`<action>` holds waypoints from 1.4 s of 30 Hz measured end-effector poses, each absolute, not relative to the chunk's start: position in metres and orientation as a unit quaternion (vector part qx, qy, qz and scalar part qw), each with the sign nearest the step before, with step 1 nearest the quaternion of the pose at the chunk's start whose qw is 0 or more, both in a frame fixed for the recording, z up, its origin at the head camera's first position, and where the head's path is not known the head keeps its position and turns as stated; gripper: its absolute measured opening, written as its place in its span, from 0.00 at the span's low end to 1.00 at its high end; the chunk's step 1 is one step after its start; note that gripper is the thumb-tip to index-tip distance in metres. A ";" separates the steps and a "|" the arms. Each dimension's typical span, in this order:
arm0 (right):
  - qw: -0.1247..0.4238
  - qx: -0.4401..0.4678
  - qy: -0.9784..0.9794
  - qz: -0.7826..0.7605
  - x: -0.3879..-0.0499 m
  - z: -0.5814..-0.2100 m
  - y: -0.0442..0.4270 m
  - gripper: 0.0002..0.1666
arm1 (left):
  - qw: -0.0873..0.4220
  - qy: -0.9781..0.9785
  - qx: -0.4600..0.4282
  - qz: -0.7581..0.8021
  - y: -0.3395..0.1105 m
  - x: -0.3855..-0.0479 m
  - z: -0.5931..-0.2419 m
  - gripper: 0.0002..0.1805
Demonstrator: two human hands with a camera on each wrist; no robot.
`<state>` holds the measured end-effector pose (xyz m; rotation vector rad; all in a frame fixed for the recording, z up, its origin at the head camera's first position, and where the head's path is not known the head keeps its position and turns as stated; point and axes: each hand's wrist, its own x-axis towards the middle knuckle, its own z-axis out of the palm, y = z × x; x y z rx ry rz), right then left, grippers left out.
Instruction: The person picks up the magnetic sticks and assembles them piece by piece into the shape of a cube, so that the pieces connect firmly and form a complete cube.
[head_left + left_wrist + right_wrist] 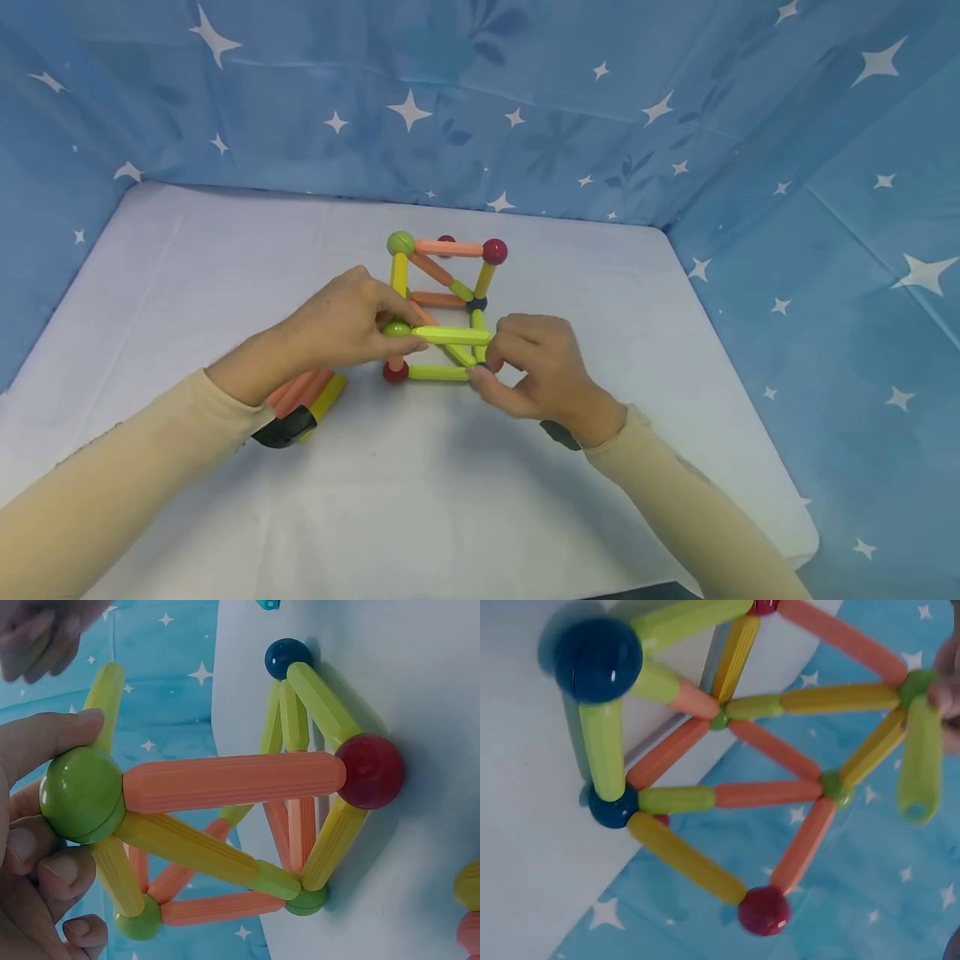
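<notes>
A frame of magnetic rods and balls (769, 793) stands on the table, its rods yellow, orange and light green. At a near upper corner, my left hand (348, 321) grips a green ball (81, 795), its thumb against a light green rod (450, 335). That rod sticks out sideways from the ball, and its other end (915, 810) is free. Close by this end is my right hand (536, 362), fingers bent and thumb apart from them; nothing shows in its grasp. Below it, a dark blue ball (598, 660) joins the lower rods.
Several orange and yellow rods (300, 396) lie together under my left wrist. A red ball (495, 251) tops the far right corner of the frame. White cloth covers the table (360, 500), and a blue star-patterned curtain (450, 100) hangs behind it.
</notes>
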<state>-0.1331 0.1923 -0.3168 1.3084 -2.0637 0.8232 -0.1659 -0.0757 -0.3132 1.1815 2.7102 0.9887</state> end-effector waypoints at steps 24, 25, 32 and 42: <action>-0.066 0.149 -0.961 0.223 -0.304 -0.381 0.236 0.28 | 0.007 0.865 0.383 0.325 -0.077 -0.164 -0.315 0.11; -0.076 0.152 -0.964 0.202 -0.306 -0.383 0.233 0.29 | 0.004 0.863 0.386 0.326 -0.077 -0.165 -0.315 0.11; -0.172 0.121 -0.959 0.190 -0.308 -0.385 0.211 0.34 | -0.001 0.864 0.388 0.321 -0.078 -0.164 -0.316 0.10; -0.185 0.179 -0.954 0.156 -0.314 -0.383 0.193 0.44 | -0.007 0.866 0.388 0.316 -0.077 -0.164 -0.316 0.09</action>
